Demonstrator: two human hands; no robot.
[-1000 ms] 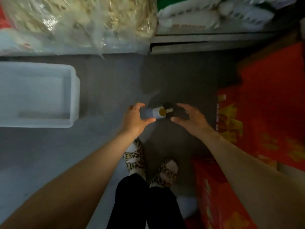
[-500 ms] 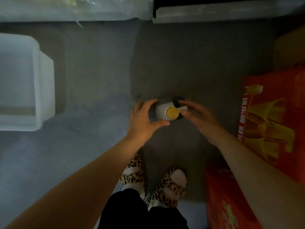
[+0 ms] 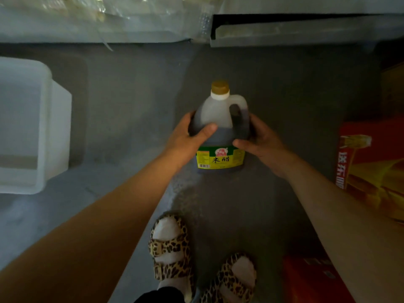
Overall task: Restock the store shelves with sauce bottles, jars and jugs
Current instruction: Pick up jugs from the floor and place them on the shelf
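Observation:
A plastic jug of dark vinegar (image 3: pixel 220 136) with a yellow cap, a moulded handle and a green-yellow label is held above the grey floor, tipped so its cap points away from me. My left hand (image 3: pixel 188 136) grips its left side with the thumb across the front. My right hand (image 3: pixel 260 138) grips its right side below the handle, thumb on the label's upper edge.
A white plastic tub (image 3: pixel 32 125) stands on the floor at the left. Red cartons (image 3: pixel 371 171) line the right side. A low shelf edge (image 3: pixel 306 33) and bagged goods (image 3: pixel 98 16) run along the top. My sandalled feet (image 3: pixel 172 248) stand below the jug.
The jug stood upright on the floor, seen cap-on, with both hands closing on it. Now both hands grip it, and it is lifted and tilted so its label faces me.

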